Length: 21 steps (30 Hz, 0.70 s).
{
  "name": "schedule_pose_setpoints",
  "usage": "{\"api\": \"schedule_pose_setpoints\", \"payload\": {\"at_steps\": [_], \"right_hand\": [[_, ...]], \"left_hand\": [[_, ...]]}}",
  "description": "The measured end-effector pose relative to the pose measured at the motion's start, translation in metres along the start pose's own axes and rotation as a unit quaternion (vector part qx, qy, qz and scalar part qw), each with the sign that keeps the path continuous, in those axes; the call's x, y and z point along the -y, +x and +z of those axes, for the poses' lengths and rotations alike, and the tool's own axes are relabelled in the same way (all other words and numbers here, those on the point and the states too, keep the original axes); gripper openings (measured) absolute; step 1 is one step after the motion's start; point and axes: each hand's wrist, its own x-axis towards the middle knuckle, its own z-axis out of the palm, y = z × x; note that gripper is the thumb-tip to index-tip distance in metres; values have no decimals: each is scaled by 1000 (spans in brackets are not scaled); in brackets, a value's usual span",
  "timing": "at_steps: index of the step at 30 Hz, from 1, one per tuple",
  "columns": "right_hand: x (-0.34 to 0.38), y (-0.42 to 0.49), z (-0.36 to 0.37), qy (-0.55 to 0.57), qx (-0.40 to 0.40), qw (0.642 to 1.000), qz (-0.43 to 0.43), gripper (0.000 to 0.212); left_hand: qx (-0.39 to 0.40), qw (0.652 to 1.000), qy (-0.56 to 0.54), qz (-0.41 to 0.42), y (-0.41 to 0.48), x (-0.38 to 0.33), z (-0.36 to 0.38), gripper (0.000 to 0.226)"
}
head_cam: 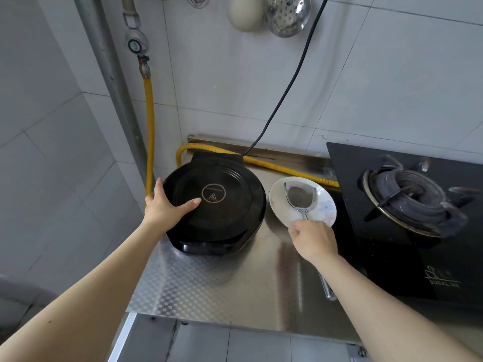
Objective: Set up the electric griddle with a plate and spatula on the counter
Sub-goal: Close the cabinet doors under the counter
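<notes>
A: What's the surface like?
B: A stainless steel counter [209,286] with an embossed check pattern, set in a white-tiled corner.

A: What's around it?
B: A black glass gas hob [407,226] to the right. A yellow gas hose [149,121] drops down the wall and runs behind the griddle. A skimmer [287,14] hangs at the top.

A: And the griddle?
B: The round black electric griddle [217,202] sits closed at far left, its black cord [292,77] climbing the wall.

A: Hands?
B: The left hand [164,205] lies flat, fingers spread, on the lid's left edge. The right hand [313,241] is clamped on the near rim of a white floral plate [326,207], just right of the griddle, together with the steel spatula [300,198] lying on it.
</notes>
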Motion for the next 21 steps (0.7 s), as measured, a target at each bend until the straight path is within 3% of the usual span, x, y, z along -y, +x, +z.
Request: {"api": "schedule_pose_setpoints", "payload": {"at_steps": [4, 9, 14, 18, 21], "right_hand": [[25, -15, -9, 88, -96, 989, -76, 20], [78, -57, -10, 171, -118, 969, -137, 23], [110, -122, 6, 187, -63, 956, -216, 28], [119, -167, 17, 208, -77, 936, -272, 29], [123, -206, 35, 221, 0, 928, -300, 32]], "left_hand": [[-72, 996, -37, 30, -21, 10, -8, 104], [-140, 987, -35, 77, -62, 31, -32, 77], [-136, 988, 32, 63, -135, 74, -54, 62], [-110, 991, 67, 19, -204, 117, -60, 58], [-101, 991, 75, -44, -256, 151, -64, 58]]}}
